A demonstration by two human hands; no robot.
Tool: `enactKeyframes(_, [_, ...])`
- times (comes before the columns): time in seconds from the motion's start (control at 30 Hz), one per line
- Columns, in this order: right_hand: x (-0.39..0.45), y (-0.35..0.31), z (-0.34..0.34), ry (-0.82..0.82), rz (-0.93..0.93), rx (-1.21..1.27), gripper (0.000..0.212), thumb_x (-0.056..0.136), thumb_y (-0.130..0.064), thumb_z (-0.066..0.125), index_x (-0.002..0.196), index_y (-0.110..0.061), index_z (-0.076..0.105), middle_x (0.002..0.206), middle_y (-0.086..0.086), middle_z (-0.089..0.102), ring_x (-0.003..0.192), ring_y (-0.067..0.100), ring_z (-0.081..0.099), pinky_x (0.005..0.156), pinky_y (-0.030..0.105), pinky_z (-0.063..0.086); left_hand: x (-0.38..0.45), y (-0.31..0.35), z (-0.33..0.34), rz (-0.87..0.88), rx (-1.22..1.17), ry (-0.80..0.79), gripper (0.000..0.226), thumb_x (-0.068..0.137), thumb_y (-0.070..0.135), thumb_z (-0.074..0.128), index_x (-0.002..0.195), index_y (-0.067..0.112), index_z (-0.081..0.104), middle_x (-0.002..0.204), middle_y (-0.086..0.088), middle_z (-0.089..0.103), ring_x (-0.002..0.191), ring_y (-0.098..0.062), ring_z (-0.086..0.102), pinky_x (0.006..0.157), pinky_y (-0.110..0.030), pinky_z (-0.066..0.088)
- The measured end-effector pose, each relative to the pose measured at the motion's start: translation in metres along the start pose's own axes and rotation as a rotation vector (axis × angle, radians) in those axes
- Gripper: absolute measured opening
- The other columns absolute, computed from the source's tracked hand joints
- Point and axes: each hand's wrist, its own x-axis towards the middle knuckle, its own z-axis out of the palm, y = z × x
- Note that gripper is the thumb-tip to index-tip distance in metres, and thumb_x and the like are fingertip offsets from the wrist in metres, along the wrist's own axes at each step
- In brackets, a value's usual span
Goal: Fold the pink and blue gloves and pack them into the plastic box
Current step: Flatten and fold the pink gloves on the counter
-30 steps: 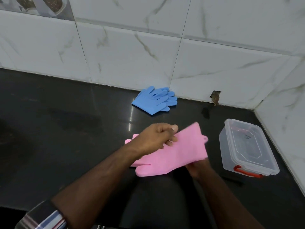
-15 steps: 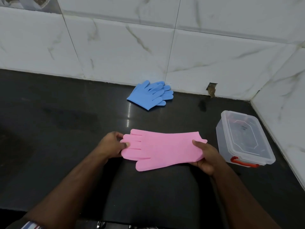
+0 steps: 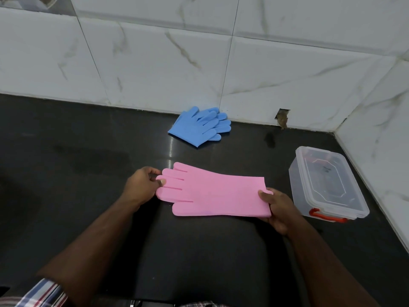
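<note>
The pink gloves (image 3: 212,192) lie spread out flat over the black counter, fingers pointing left and cuff to the right. My left hand (image 3: 141,186) pinches the fingertips at the left end. My right hand (image 3: 277,210) grips the cuff end, thumb on top. The blue gloves (image 3: 199,126) lie in a stack near the back wall, untouched. The clear plastic box (image 3: 327,185), with its lid on and a red latch, stands to the right of the pink gloves.
The black counter (image 3: 77,173) runs to a white marble-tiled wall at the back and another on the right, forming a corner behind the box. A small hole (image 3: 282,117) shows at the base of the back wall.
One second ago my left hand held the glove's fingers folded over toward the cuff; it has since drawn them back left, so the pink gloves now lie stretched flat between both hands.
</note>
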Motion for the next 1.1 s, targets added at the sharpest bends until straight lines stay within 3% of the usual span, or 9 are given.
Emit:
enactKeyframes(0.07, [0.001, -0.001, -0.004, -0.051, 0.001, -0.019, 0.029, 0.097, -0.004, 0.056, 0.126, -0.010, 0.055, 0.117, 0.013, 0.067, 0.100, 0.030, 0.066, 0.067, 0.040, 0.060, -0.007, 0.003, 0.004, 0.107, 0.109, 0.103, 0.032, 0.091, 0.022, 0.070, 0.122, 0.019, 0.065, 0.118, -0.004, 0.066, 0.106, -0.022, 0.063, 0.096, -0.039, 0.051])
enactKeyframes(0.17, [0.004, -0.002, -0.014, -0.170, 0.038, -0.018, 0.048, 0.089, 0.008, 0.060, 0.132, -0.013, 0.054, 0.125, 0.013, 0.065, 0.111, 0.034, 0.065, 0.078, 0.045, 0.060, -0.031, 0.014, 0.015, 0.378, 0.379, 0.190, 0.035, 0.094, 0.027, 0.062, 0.129, 0.028, 0.061, 0.134, 0.000, 0.057, 0.124, -0.024, 0.052, 0.103, -0.045, 0.042])
enactKeyframes(0.23, [0.004, -0.005, -0.018, -0.217, 0.062, -0.053, 0.059, 0.084, 0.014, 0.062, 0.133, -0.019, 0.052, 0.128, 0.011, 0.064, 0.115, 0.035, 0.063, 0.085, 0.050, 0.059, -0.045, 0.024, 0.027, 0.553, 0.530, 0.120, 0.039, 0.095, 0.038, 0.057, 0.134, 0.035, 0.057, 0.141, 0.009, 0.053, 0.134, -0.018, 0.045, 0.109, -0.046, 0.031])
enactKeyframes(0.33, [0.002, -0.007, -0.018, -0.257, 0.045, -0.140, 0.069, 0.081, 0.020, 0.061, 0.132, -0.026, 0.051, 0.127, 0.008, 0.065, 0.118, 0.032, 0.061, 0.088, 0.050, 0.057, -0.051, 0.036, 0.049, 0.687, 0.672, -0.071, 0.053, 0.096, 0.057, 0.042, 0.146, 0.037, 0.045, 0.159, 0.009, 0.037, 0.149, -0.017, 0.026, 0.120, -0.051, 0.011])
enactKeyframes(0.47, [-0.002, -0.010, -0.018, -0.287, 0.034, -0.165, 0.067, 0.081, 0.023, 0.060, 0.119, -0.031, 0.056, 0.122, 0.005, 0.066, 0.117, 0.028, 0.060, 0.085, 0.044, 0.059, -0.041, 0.044, 0.062, 0.654, 0.852, -0.273, 0.078, 0.091, 0.076, 0.030, 0.158, 0.038, 0.016, 0.169, 0.008, 0.004, 0.156, -0.024, -0.005, 0.121, -0.060, -0.009])
enactKeyframes(0.63, [0.000, -0.011, -0.018, -0.278, 0.034, -0.186, 0.072, 0.078, 0.020, 0.065, 0.131, -0.026, 0.051, 0.125, 0.008, 0.064, 0.115, 0.032, 0.062, 0.085, 0.048, 0.059, -0.031, 0.040, 0.066, 0.598, 0.963, -0.356, 0.090, 0.085, 0.083, 0.025, 0.158, 0.039, -0.004, 0.168, 0.007, -0.011, 0.154, -0.023, -0.017, 0.118, -0.063, -0.014])
enactKeyframes(0.87, [-0.003, -0.023, -0.012, -0.242, -0.012, -0.368, 0.071, 0.078, 0.013, 0.072, 0.130, -0.027, 0.046, 0.121, 0.004, 0.060, 0.108, 0.029, 0.062, 0.077, 0.042, 0.061, -0.024, 0.054, 0.060, 0.601, 1.029, -0.396, 0.104, 0.075, 0.088, 0.041, 0.158, 0.042, 0.000, 0.169, 0.006, -0.003, 0.155, -0.027, -0.004, 0.115, -0.070, -0.011])
enactKeyframes(1.1, [-0.013, -0.038, -0.009, -0.287, -0.148, -0.528, 0.081, 0.074, 0.004, 0.080, 0.138, -0.026, 0.041, 0.125, 0.003, 0.062, 0.111, 0.026, 0.061, 0.086, 0.046, 0.059, -0.018, 0.078, 0.059, 0.552, 1.113, -0.467, 0.119, 0.067, 0.081, 0.064, 0.158, 0.039, -0.001, 0.168, 0.002, 0.004, 0.152, -0.033, 0.006, 0.112, -0.076, -0.002])
